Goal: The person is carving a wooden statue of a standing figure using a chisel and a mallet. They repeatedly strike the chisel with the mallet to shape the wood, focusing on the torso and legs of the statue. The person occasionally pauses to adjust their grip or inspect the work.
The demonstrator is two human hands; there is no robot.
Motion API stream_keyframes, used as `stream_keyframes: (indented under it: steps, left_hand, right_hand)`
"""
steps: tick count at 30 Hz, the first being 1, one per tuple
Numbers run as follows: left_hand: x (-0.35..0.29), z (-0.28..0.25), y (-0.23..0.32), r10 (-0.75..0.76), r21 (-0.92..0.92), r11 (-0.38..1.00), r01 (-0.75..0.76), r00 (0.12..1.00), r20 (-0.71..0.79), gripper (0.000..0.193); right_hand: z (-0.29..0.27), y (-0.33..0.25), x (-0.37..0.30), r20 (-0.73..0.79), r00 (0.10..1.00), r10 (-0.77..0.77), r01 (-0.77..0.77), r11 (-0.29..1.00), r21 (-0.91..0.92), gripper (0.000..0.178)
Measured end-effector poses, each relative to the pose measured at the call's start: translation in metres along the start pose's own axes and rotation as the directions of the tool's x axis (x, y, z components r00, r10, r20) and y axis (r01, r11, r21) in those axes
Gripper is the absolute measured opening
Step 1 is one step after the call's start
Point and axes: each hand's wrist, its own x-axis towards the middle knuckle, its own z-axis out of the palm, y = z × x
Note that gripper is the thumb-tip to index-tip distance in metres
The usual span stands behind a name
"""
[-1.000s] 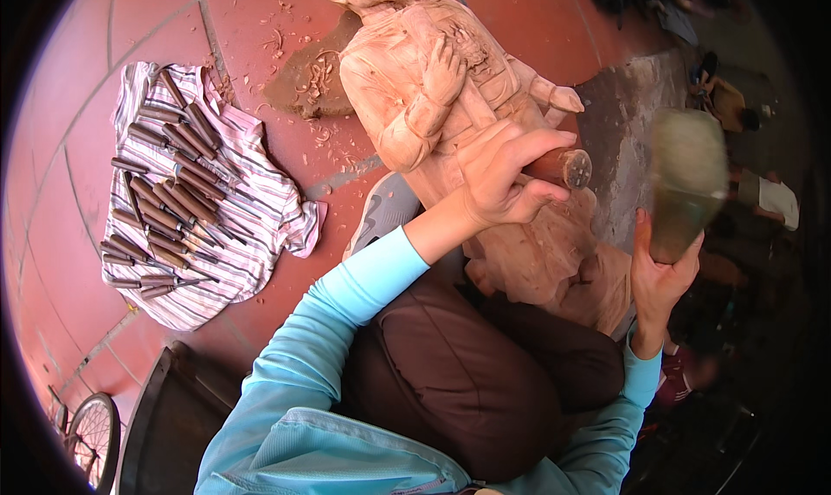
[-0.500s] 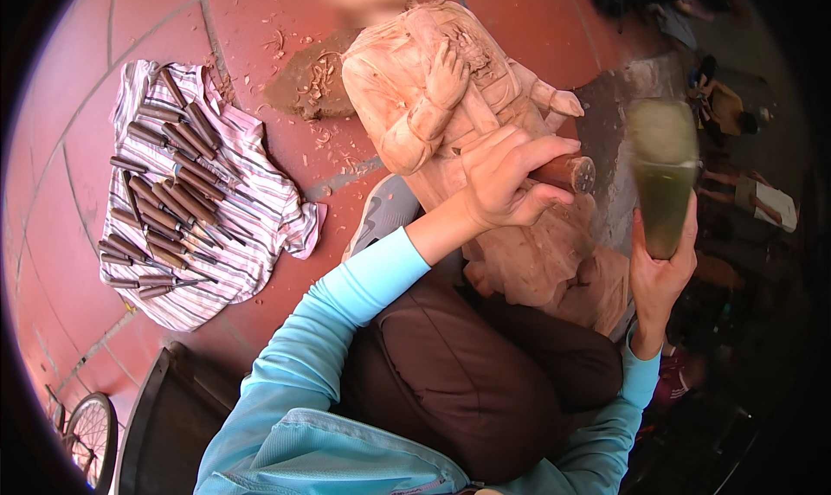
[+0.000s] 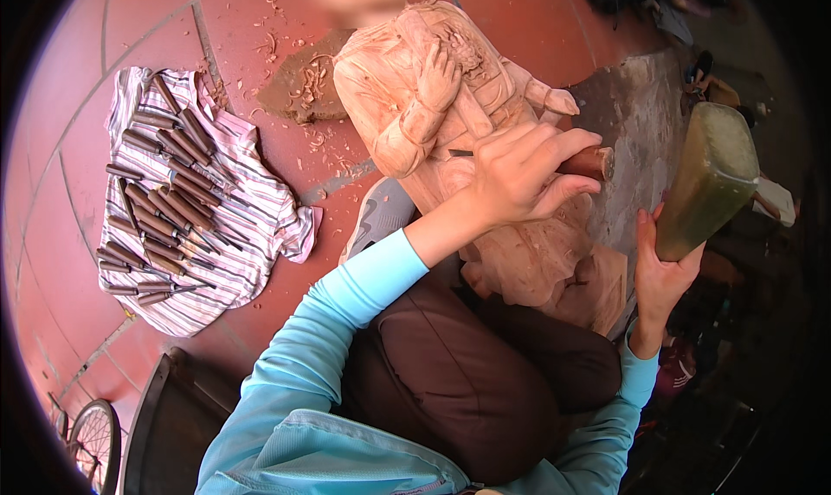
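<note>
Above the wooden statue (image 3: 463,106), your left hand (image 3: 528,170) grips a chisel (image 3: 593,163) | your right hand (image 3: 662,283) clasps a green mallet (image 3: 708,182) | tools (image 3: 190,176) lie on a striped shirt (image 3: 275,233)

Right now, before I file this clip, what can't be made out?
Chisel, head view: its middle, hidden by the left hand.
Mallet, head view: its lower end, hidden by the right hand.
Carved head, head view: blurred.
Bicycle, head view: mostly cut off by the dark rim.
</note>
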Motion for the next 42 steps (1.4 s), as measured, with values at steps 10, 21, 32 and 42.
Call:
stream_keyframes:
  steps: [10, 21, 32, 42]
  left_hand:
    - [-0.023, -0.008, 0.011, -0.140, 0.207, 0.974, 0.098, 0.970, 0.200, 0.040]
    - [-0.009, -0.026, 0.045, 0.305, -0.175, 0.949, -0.261, 0.901, 0.309, 0.032]
    - [-0.017, -0.026, 0.039, 0.202, -0.175, 0.970, -0.170, 0.962, 0.184, 0.036]
    - [-0.008, -0.046, 0.032, 0.165, -0.296, 0.950, -0.096, 0.963, 0.215, 0.029]
  right_hand:
    - [0.009, -0.022, 0.014, 0.147, 0.948, -0.281, 0.307, 0.930, -0.203, 0.072]
    - [-0.022, -0.004, -0.020, 0.165, 0.914, -0.370, 0.378, 0.925, -0.025, 0.057]
    - [-0.025, -0.003, -0.032, 0.076, 0.847, -0.525, 0.531, 0.838, -0.126, 0.064]
    - [-0.026, -0.023, -0.020, 0.134, 0.736, -0.663, 0.666, 0.675, -0.316, 0.067]
